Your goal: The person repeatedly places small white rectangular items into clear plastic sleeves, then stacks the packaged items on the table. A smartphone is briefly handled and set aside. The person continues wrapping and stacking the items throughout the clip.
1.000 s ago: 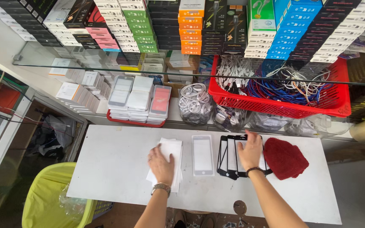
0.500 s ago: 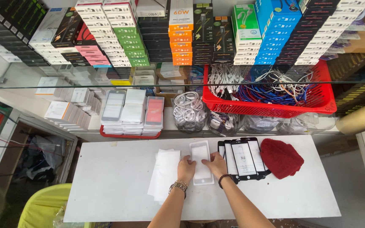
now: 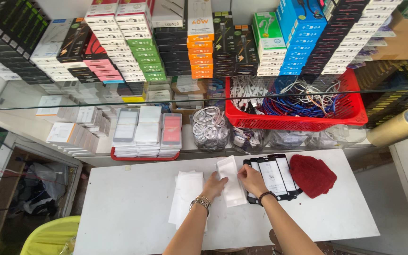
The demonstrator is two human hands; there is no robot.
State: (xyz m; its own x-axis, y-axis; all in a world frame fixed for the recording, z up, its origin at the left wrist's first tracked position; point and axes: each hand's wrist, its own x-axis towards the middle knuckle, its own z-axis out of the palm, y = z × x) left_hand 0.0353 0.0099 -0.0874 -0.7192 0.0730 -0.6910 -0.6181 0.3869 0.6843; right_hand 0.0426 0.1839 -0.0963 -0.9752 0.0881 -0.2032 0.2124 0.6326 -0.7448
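Both hands meet on a flat white rectangular sleeve (image 3: 231, 182) lying near the middle of the white tabletop (image 3: 128, 212). The left hand (image 3: 214, 185) and right hand (image 3: 251, 179) each pinch one long edge of it. Left of it lies a stack of white sleeves (image 3: 185, 198); right of it, fanned black-framed screen protectors (image 3: 272, 175) and a red knitted cloth (image 3: 312, 174). Farther back, a red plastic basket (image 3: 298, 123) holds tangled blue and white cables, and a low red tray (image 3: 140, 156) carries stacked flat packets.
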